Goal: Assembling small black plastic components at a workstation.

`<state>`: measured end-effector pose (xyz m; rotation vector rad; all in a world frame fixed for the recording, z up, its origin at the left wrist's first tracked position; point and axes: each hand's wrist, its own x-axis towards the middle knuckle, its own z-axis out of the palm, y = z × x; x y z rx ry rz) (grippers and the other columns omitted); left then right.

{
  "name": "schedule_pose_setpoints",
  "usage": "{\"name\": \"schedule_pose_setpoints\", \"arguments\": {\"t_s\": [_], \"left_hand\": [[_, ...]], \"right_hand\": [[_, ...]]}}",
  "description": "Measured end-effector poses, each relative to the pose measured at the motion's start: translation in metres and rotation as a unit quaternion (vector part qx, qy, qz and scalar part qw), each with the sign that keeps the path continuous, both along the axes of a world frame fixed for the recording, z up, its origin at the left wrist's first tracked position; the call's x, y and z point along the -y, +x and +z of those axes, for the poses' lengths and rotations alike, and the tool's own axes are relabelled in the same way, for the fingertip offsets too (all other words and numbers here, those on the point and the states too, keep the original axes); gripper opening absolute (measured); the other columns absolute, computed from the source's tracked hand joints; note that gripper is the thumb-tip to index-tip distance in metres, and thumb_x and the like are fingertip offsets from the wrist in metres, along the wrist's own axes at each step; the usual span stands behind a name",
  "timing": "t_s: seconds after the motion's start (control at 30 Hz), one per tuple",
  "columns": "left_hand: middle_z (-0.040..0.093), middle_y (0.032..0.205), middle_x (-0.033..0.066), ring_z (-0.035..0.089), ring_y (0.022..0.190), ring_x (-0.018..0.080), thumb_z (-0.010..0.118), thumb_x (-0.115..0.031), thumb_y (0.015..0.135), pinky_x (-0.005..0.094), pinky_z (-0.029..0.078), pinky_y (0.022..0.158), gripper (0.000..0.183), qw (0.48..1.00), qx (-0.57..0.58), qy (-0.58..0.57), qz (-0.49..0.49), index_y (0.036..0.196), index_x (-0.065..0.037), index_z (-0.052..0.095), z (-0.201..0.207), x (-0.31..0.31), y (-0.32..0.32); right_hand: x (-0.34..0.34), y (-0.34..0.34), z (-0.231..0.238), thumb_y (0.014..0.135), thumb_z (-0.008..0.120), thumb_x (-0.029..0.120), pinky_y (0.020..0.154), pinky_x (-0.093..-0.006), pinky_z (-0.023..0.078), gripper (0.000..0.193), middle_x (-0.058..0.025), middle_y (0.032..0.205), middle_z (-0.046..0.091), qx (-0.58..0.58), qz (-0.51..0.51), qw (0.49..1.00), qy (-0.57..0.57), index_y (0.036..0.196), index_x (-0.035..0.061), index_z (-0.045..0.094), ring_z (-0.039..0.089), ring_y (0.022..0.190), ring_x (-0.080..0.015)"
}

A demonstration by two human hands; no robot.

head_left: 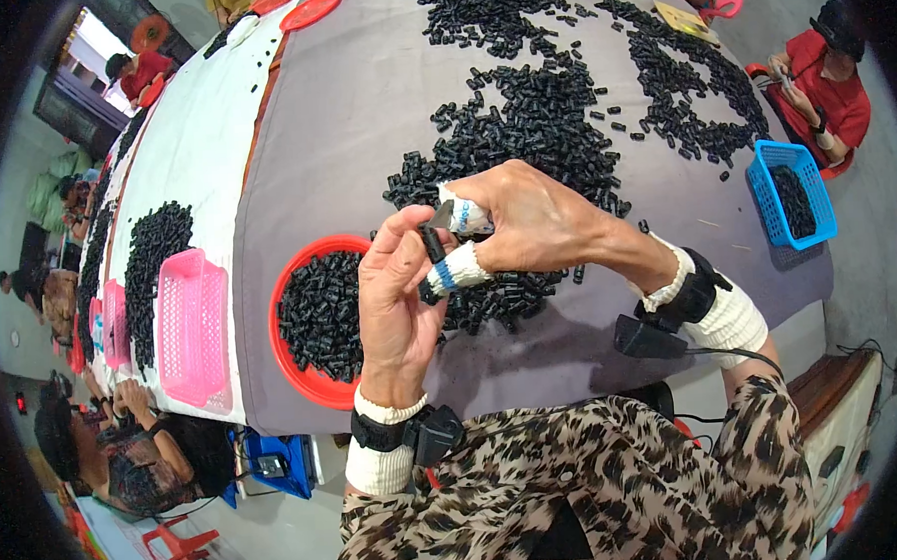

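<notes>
My left hand (394, 297) pinches a small black cylindrical piece (433, 244) upright between thumb and fingers. More black may be in its lower fingers, but I cannot make it out. Bent over from the right, my right hand (541, 216) wears white cloth guards on its thumb and forefinger. It grips a small dark blade (442, 216) that touches or nearly touches the top of the piece. Behind and under both hands spreads a big heap of similar black pieces (532, 126). Left of my left hand, a round red basin (282, 352) is filled with them.
The grey-covered table (341, 115) bears more black pieces at the far right. A blue basket (824, 209) stands at its right edge, pink baskets (195, 321) on the white-covered table at left. People in red (841, 108) and dark clothes (146, 453) sit around.
</notes>
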<state>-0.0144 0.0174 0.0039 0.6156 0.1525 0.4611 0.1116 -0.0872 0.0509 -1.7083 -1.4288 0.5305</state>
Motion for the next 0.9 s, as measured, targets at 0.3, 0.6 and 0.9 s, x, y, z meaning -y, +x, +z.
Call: {"name": "schedule_pose_setpoints", "arguments": {"t_s": [0.3,0.6,0.9], "left_hand": [[0.063,0.089,0.0092,0.061,0.079,0.0137,0.060,-0.002,0.079,0.0245,0.050,0.072,0.021,0.993,-0.092,0.073,0.029,0.099,0.002,0.058,-0.001,-0.004,-0.004],[0.062,0.085,0.0102,0.057,0.064,0.0125,0.055,-0.009,0.086,0.0234,0.047,0.056,0.025,0.983,-0.119,0.084,0.111,0.107,0.004,0.054,-0.021,-0.034,-0.032],[0.059,0.108,0.0065,0.055,0.094,0.0124,0.058,-0.010,0.085,0.0233,0.043,0.077,0.036,0.840,-0.294,0.380,0.252,0.119,0.001,0.052,-0.049,-0.076,-0.068]], "right_hand": [[-0.009,0.003,-0.017,0.063,0.071,0.020,0.050,-0.0306,0.039,0.027,-0.0050,0.061,0.054,-0.040,0.003,0.999,0.022,0.070,-0.0009,0.055,0.049,0.054,-0.0140],[-0.017,0.008,-0.035,0.071,0.066,0.027,0.052,-0.0324,0.037,0.032,-0.0053,0.058,0.049,-0.028,0.011,1.000,-0.001,0.069,-0.0004,0.050,0.045,0.054,-0.0152],[-0.027,0.022,-0.049,0.070,0.059,0.021,0.066,-0.0389,0.046,0.025,-0.0182,0.074,0.062,0.013,-0.022,0.999,-0.038,0.079,-0.0020,0.057,0.062,0.068,-0.0263]]}}
